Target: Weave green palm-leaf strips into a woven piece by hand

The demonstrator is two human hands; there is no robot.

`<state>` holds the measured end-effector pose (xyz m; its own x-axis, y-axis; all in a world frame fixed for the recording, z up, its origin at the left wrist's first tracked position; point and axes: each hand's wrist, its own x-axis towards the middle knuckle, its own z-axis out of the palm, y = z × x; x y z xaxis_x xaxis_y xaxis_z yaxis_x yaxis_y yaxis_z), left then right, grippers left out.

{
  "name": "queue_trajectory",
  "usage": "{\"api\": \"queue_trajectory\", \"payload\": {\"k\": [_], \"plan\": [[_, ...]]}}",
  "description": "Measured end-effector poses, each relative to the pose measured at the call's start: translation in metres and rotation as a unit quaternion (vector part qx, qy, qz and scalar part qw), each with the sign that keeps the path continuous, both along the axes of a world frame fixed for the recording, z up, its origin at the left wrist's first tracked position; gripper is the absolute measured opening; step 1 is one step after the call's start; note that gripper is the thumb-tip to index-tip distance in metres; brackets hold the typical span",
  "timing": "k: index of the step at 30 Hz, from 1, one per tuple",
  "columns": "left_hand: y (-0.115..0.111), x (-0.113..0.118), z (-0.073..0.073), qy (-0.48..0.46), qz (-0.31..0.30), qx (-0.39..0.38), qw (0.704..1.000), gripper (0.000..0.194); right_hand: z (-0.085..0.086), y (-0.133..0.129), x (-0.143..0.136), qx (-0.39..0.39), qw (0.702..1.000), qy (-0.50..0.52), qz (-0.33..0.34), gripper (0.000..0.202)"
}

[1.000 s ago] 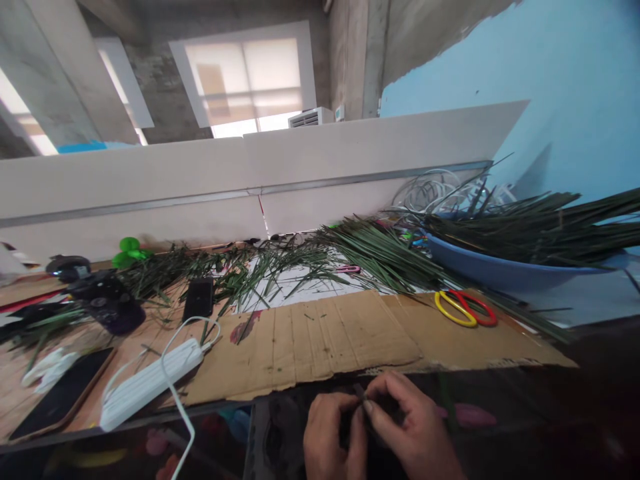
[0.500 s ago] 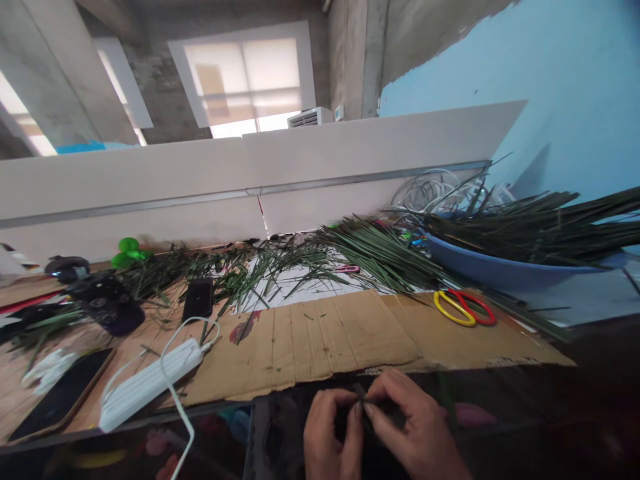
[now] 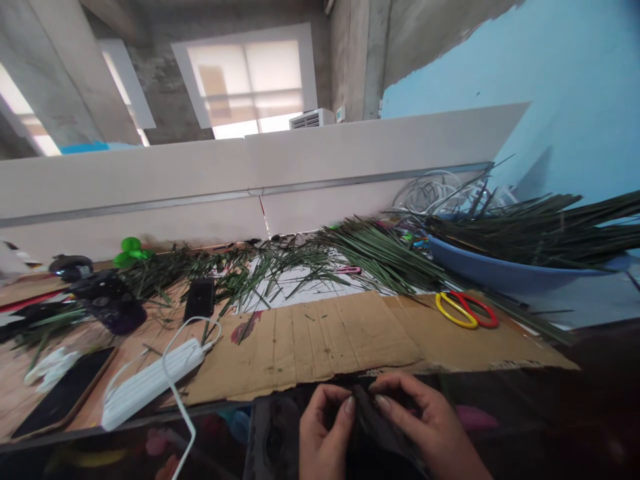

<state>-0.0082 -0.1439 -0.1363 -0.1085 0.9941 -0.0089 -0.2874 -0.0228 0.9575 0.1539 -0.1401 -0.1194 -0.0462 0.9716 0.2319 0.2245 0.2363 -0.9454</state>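
Note:
Below the table's front edge, my left hand (image 3: 327, 427) is closed, thumb against curled fingers, on a dark strip-like piece (image 3: 367, 410) too dim to make out. Just right of it, my right hand (image 3: 425, 417) has thumb and forefinger drawn together at the other side of that dark piece. A small gap separates the two hands. Beyond them lies brown cardboard (image 3: 320, 343) along the table edge. Scissors (image 3: 467, 310) with one yellow and one red handle rest on its right part. Long green leaf strips (image 3: 383, 257) are piled behind the cardboard.
A blue basin (image 3: 505, 267) full of long leaves stands at the right. On the left are a white power strip (image 3: 153, 383) with its cable, a large phone (image 3: 65, 393), a smaller black phone (image 3: 199, 299) and a dark bottle (image 3: 113, 303). A white partition (image 3: 310, 153) runs behind.
My hands have moved apart from each other, the left slightly left and the right slightly right. More of the dark piece shows between them.

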Motion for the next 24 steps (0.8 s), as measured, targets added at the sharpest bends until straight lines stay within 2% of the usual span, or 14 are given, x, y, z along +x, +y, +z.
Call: {"api": "queue_trajectory", "payload": {"k": [4, 8, 14, 24], "plan": [[0.005, -0.001, 0.0, -0.124, -0.027, -0.055, 0.99, 0.042, -0.005, -0.001, -0.001, 0.036, 0.999, -0.001, 0.007, 0.009], [0.007, 0.0, -0.003, -0.21, -0.064, -0.097, 0.971, 0.041, -0.002, -0.005, -0.006, 0.079, 0.996, -0.014, 0.034, 0.006], [0.006, 0.001, -0.002, -0.237, -0.097, -0.101, 0.961, 0.038, 0.002, -0.006, -0.011, 0.091, 0.995, -0.025, 0.038, 0.006], [0.007, 0.0, -0.004, -0.292, -0.127, -0.108, 0.942, 0.035, 0.003, -0.006, -0.011, 0.024, 0.996, -0.065, 0.049, 0.014]]}}
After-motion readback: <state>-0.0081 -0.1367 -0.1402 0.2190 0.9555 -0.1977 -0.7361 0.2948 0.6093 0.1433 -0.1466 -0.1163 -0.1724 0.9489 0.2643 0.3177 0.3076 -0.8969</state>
